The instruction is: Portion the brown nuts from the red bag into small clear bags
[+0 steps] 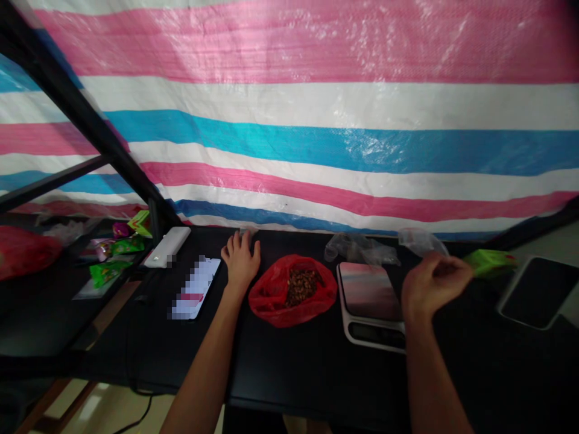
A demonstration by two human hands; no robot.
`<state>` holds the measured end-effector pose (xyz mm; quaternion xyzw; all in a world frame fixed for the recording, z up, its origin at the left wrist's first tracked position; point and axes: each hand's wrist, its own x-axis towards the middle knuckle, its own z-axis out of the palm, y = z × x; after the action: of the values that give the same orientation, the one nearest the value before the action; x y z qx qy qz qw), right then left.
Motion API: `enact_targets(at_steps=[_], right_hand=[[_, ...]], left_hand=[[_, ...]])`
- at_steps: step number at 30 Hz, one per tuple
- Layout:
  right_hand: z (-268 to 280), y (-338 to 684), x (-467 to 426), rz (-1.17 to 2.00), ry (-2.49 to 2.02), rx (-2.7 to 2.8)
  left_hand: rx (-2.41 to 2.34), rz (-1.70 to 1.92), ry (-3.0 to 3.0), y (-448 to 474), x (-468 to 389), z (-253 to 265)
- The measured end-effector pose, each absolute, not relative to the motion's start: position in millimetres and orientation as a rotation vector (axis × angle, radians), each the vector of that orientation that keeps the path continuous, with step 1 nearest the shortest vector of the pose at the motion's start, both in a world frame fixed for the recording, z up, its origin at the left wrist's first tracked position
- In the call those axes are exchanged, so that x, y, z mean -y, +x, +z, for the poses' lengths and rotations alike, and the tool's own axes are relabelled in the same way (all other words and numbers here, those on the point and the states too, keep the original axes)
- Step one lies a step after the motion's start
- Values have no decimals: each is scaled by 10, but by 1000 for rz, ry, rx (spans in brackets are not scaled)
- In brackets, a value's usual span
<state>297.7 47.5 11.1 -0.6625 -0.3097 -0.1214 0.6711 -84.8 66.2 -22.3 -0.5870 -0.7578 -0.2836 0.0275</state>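
Note:
My left hand [240, 259] rests flat on the black table [316, 367], fingers spread, just left of a red plastic bag [271, 301] that lies open with brown nuts [302, 286] inside. My right hand [434, 283] hovers past the right edge of a white kitchen scale [368, 301], fingers closed on a green packet [491, 262] that sticks out to the right. A phone [195, 288] with a lit screen lies left of my left hand.
Clear plastic bags [362, 248] lie behind the scale. A dark tablet-like device [538, 292] sits at the far right. A white box [167, 246], green snack packets [111, 265] and a red bag [22, 250] sit at left. A striped tarp [316, 120] hangs behind.

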Motion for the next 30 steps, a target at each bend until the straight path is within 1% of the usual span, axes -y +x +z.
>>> enact_targets(at_steps=[3,7,12,17,21,24,27,30], right_hand=[[9,3273,-499,-216,-1767,635],[-147,3416,-496,-89,-1997,743],[-279,3471,-510,-22,-2029,786],[-216,3474,-495,-128,-2048,709],[-122,3395,-461,-179,-2093,949],[-146,3377,-458,-13,-2223,1177],[-224,3423,-488,176,-2235,1218],[-242,3463,-531,199,-2176,1194]], left_hand=[[2428,-756,-1794,-925,-679,-325],[2408,-769,-1841,-940,-677,-311],[2390,-993,-1858,-877,-699,-259],[2317,-1130,-1876,-868,-708,-247],[2306,-1169,-1886,-884,-713,-255],[2335,-1151,-1914,-887,-720,-266],[2356,-1146,-1937,-887,-725,-266],[2347,-1164,-1947,-886,-724,-255]])
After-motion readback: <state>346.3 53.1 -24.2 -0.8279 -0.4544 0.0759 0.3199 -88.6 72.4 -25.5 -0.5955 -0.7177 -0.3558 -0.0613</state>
